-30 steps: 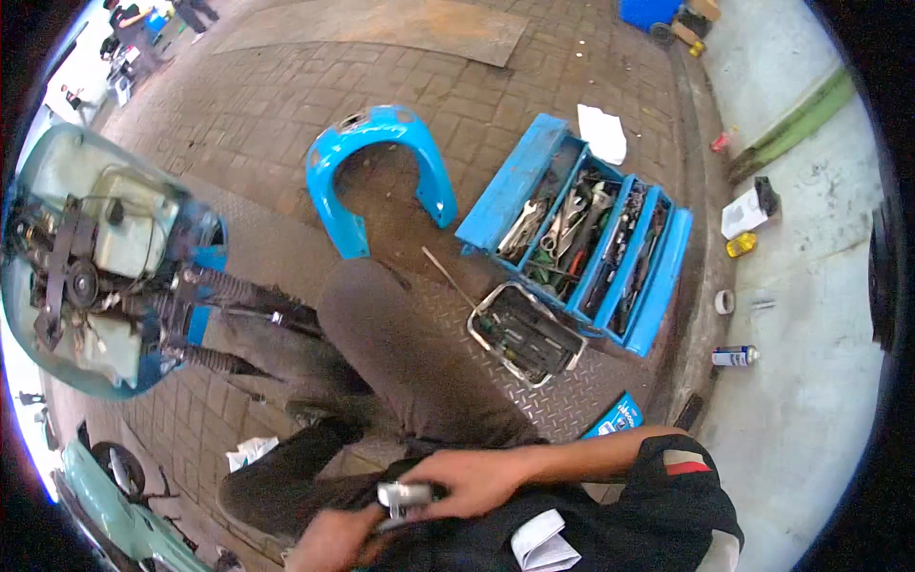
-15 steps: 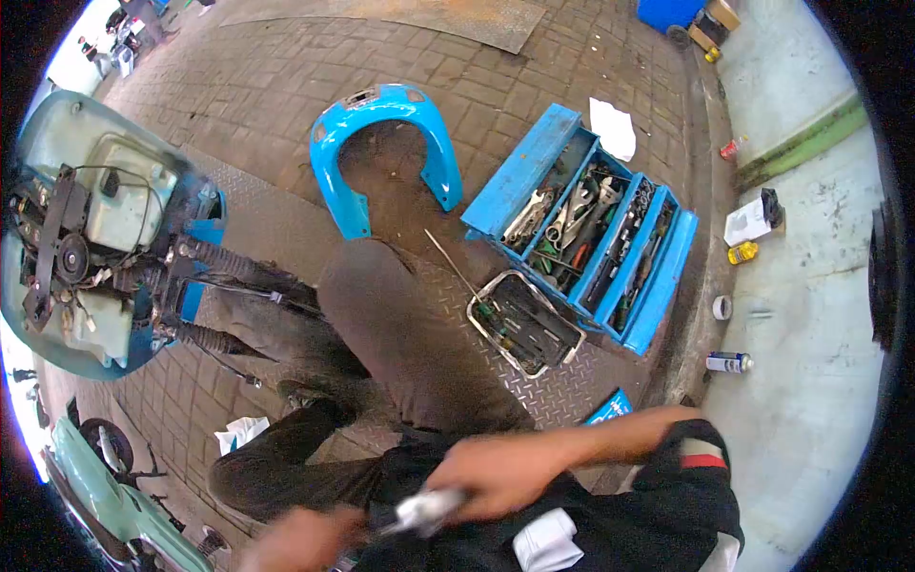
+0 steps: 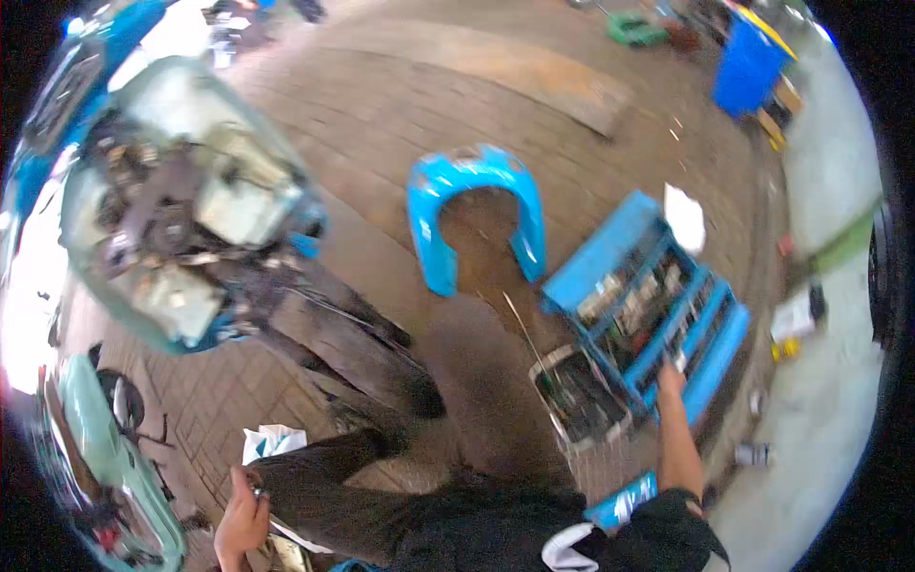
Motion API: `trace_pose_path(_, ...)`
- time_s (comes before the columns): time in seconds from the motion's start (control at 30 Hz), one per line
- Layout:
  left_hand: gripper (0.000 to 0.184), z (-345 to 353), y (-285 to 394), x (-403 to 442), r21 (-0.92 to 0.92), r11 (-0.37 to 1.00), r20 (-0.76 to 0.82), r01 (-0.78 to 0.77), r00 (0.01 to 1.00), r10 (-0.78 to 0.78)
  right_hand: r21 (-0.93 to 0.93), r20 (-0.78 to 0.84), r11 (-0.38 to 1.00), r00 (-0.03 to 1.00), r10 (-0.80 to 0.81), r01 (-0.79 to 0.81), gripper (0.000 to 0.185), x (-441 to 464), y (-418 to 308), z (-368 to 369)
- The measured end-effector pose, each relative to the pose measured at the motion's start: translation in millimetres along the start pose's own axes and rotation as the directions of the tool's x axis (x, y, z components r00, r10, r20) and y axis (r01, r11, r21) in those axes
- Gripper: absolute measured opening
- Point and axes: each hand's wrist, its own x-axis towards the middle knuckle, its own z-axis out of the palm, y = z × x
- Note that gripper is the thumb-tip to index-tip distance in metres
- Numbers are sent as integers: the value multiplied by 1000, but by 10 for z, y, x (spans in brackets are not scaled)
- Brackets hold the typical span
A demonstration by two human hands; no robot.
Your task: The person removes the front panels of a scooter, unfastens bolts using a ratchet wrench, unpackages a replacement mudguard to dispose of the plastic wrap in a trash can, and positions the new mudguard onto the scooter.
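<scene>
1. A blue metal toolbox (image 3: 717, 369) with stepped trays full of tools stands open on the brick-paved floor (image 3: 353, 124), at the right, near the pale wall (image 3: 839, 381).
2. The right hand (image 3: 672, 379) reaches to the trays at the toolbox's near edge. A small silvery piece (image 3: 679, 361) shows at its fingertips; blur hides whether the grip is spread or pinching it.
3. The left hand (image 3: 245, 520) is well apart from the toolbox, beside the person's bent leg, fingers curled. A small dark piece shows at the fingertips; whether the grip pinches it, I cannot tell.
4. Just beside the toolbox's near left corner lies an open black case with a pale rim (image 3: 551, 412), a thin rod (image 3: 519, 329) slanting up from it.
5. Beyond the knee rests a glossy blue horseshoe-shaped panel (image 3: 431, 219).
6. White paper (image 3: 683, 219) lies beside the toolbox's far corner.
7. Further left are a pale green shell (image 3: 176, 300) with dark mechanical parts and a mint-green scooter (image 3: 91, 400).
</scene>
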Motion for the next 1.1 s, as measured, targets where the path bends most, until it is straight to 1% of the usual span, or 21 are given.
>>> trace_pose_path(0.03, 37, 0, 68, 11, -74, 994, 64, -74, 995, 79, 120, -53, 981, 988, -148, 154, 58, 561, 532, 135)
trace_pose_path(0.1, 34, -186, 326, 5, -64, 997, 23, -39, 999, 41, -95, -92, 979, 977, -191, 182, 54, 368, 436, -22)
trace_pose_path(0.13, 32, -243, 397, -23, -37, 999, 54, -39, 998, 41, -599, -161, 792, 952, -260, 115, 66, 736, 652, 68)
trace_pose_path(0.2, 24, -240, 342, -22, 0, 998, -37, -56, 998, 56, -458, -124, 884, 978, -168, 94, 69, 372, 417, -106)
trace_pose_path(0.23, 19, -302, 461, 8, -112, 990, -28, -84, 996, 81, -361, -60, 926, 988, -139, 108, 66, 145, 181, -175)
trace_pose_path(0.27, 14, -336, 514, 59, -225, 968, -16, -115, 993, 114, -436, -104, 893, 979, -174, 112, 61, 240, 199, -105)
trace_pose_path(0.33, 11, -250, 542, 199, -260, 951, -164, -167, 978, 127, -473, -56, 876, 989, -135, 92, 71, 159, -95, 20)
trace_pose_path(0.4, 19, -359, 588, 375, -237, 965, -5, -111, 994, 113, -333, 116, 864, 925, -361, 379, 70, -113, -444, 188)
trace_pose_path(0.43, 26, -512, 895, 444, -228, 961, -27, -155, 988, 153, -206, 187, 875, 896, -403, 437, 70, -360, -756, 313)
trace_pose_path(0.5, 22, -462, 967, 779, -286, 832, -241, -476, 876, 419, 122, 305, 750, 694, -652, 650, 73, -820, -1352, 556)
trace_pose_path(0.57, 27, -531, 1225, 1070, -382, 738, -348, -556, 827, 442, 247, 259, 544, 487, -834, 802, 60, -1612, -2116, 734)
trace_pose_path(0.63, 31, -529, 1354, 1346, -686, 581, -276, -438, 895, 349, 471, 344, 479, 346, -873, 741, 51, -2714, -2978, 602)
trace_pose_path(0.7, 38, -396, 1539, 1637, -840, 311, -367, -444, 888, 277, 604, 425, 410, 158, -891, 683, 41, -3696, -3576, 521)
trace_pose_path(0.73, 38, -317, 1567, 1742, -842, 299, -380, -448, 887, 261, 647, 442, 371, 69, -894, 667, 41, -4006, -3725, 564)
trace_pose_path(0.8, 45, -149, 1552, 1933, -930, 130, -322, -344, 932, 167, 630, 454, 194, -153, -878, 752, 43, -4646, -3956, 601)
trace_pose_path(0.9, 47, 91, 1449, 2000, -929, 102, -349, -355, 934, 77, 736, 424, -60, -529, -735, 674, 44, -5448, -4076, 806)
trace_pose_path(0.93, 44, 138, 1417, 1992, -927, 95, -361, -363, 932, 37, 756, 406, -94, -576, -709, 648, 43, -5654, -4017, 910)
trace_pose_path(1.0, 45, 186, 1398, 2004, -938, 19, -348, -347, 936, -55, 786, 432, -23, -576, -694, 618, 44, -5863, -3801, 1236)
trace_pose_path(1.03, 45, 184, 1395, 2043, -954, -66, -275, -292, 941, -196, 790, 442, -20, -592, -674, 612, 44, -5922, -3682, 1409)
trace_pose_path(1.07, 46, 196, 1351, 2087, -957, -156, -183, -244, 926, -329, 806, 433, 44, -537, -724, 590, 44, -5963, -3540, 1577)
trace_pose_path(1.1, 47, 230, 1263, 2125, -944, -222, -168, -243, 936, -311, 819, 432, 114, -474, -767, 563, 44, -6010, -3437, 1716)
